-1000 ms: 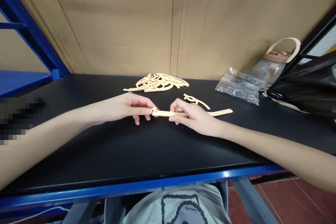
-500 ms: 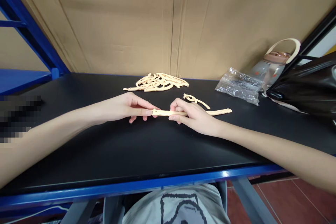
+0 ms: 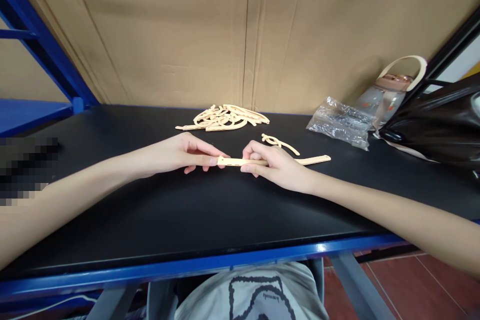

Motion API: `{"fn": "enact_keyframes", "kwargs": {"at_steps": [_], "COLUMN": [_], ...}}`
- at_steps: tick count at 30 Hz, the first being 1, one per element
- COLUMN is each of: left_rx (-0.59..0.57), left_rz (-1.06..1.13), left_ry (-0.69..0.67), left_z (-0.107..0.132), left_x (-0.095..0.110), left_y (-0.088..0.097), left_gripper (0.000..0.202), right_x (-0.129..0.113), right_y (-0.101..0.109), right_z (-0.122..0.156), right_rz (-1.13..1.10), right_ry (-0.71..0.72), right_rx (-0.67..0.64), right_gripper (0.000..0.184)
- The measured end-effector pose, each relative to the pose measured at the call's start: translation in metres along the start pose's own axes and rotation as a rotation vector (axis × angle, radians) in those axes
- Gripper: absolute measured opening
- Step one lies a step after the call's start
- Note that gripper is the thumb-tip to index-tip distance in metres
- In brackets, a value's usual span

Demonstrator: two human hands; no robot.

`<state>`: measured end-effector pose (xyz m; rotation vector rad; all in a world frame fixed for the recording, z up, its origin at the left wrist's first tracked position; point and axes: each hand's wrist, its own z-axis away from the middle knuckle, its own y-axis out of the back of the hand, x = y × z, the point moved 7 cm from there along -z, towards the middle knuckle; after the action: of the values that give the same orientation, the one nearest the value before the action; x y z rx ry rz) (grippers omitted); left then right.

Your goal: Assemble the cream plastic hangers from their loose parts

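Note:
A long, slightly curved cream-coloured strip with slots point(image 3: 233, 162) lies across between my two hands, above the black tabletop. My left hand point(image 3: 193, 154) pinches its left end between thumb and fingers. Around its middle my right hand point(image 3: 268, 162) is closed, thumb in front and fingers behind, which hides part of the strip. The far end sticks out to the right past my right hand. Just behind my right hand lies a small looped cream piece point(image 3: 279, 144) with a curved tail.
A pile of cream curved pieces point(image 3: 225, 119) lies at the table's back. To the right are a crumpled clear plastic bag point(image 3: 339, 122), a handled bottle point(image 3: 390, 92) and a shiny black bag point(image 3: 442, 120). Cardboard point(image 3: 168, 35) stands behind the black table point(image 3: 168, 225), which has a blue front edge.

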<state>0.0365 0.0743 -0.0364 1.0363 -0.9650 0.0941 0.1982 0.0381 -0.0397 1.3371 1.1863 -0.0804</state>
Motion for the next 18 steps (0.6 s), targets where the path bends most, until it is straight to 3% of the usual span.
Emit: {"fn": "enact_keyframes", "kwargs": {"at_steps": [9,18], "left_rx": [-0.054,0.073], "left_rz": [-0.018,-0.095], "left_ry": [0.023,0.023], "left_z": [0.0052,0.0032], "left_x": [0.0071,0.0086], "left_y": [-0.0035,0.0046], "left_gripper": [0.033,0.041], "right_x": [0.0028,0.0014], "right_y": [0.0010,0.0019], "right_z": [-0.0006,-0.0011], "right_rz": [0.023,0.043], "right_ry": [-0.009,-0.012], "right_rx": [0.025,0.011], "right_gripper": [0.016,0.013]}}
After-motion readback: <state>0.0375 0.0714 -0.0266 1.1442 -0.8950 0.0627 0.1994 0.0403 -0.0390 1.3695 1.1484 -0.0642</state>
